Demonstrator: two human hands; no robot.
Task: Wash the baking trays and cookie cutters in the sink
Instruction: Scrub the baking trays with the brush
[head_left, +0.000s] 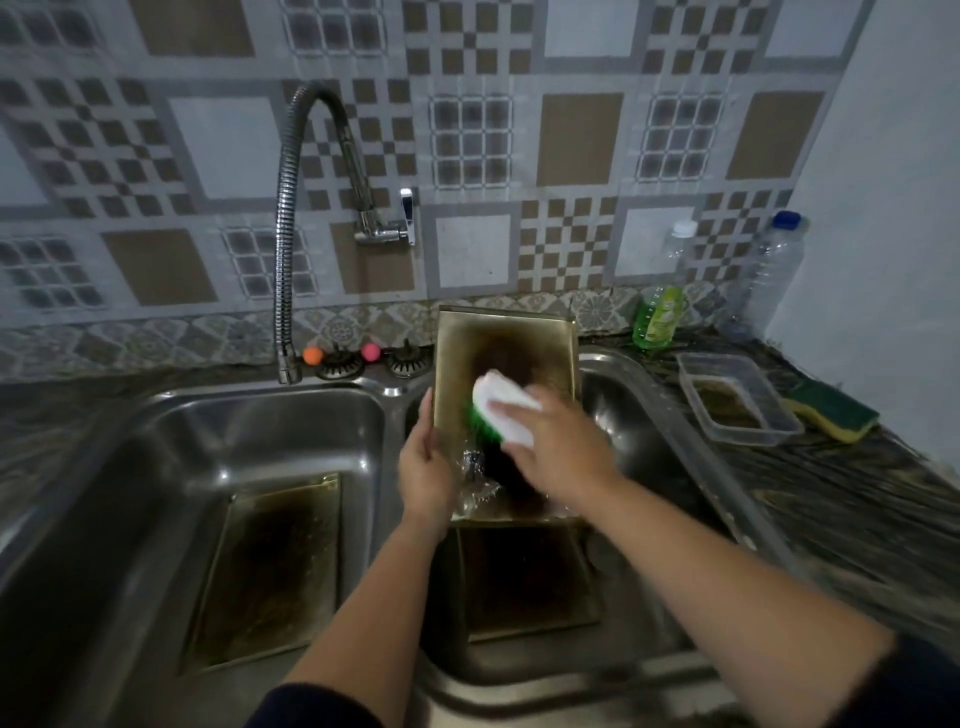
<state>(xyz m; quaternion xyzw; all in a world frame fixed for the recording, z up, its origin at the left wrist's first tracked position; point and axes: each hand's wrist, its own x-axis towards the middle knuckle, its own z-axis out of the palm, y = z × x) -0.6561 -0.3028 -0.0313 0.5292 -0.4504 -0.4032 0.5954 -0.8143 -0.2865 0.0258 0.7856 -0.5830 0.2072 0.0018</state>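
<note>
The right hand (558, 447) gripped a white brush (503, 410) against a tilted baking tray (506, 343) over the right basin. The left hand (423, 467) clasped its left edge.

Glossy steel sink (249, 415), tarnished metal tray (506, 343), clear plastic container (779, 421)

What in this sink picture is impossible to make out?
All in the head view:
- Cookie cutters: none can be made out anywhere.
- Centre of the upright tray: covered by the scrub brush and the right hand.
- Tray under it in the right basin: far end hidden by the upright tray and arms.
- Green bottle: label blurred, unreadable.
- Clear container: dark contents unclear.
- Left hand: fingertips hidden behind the tray edge.
</note>
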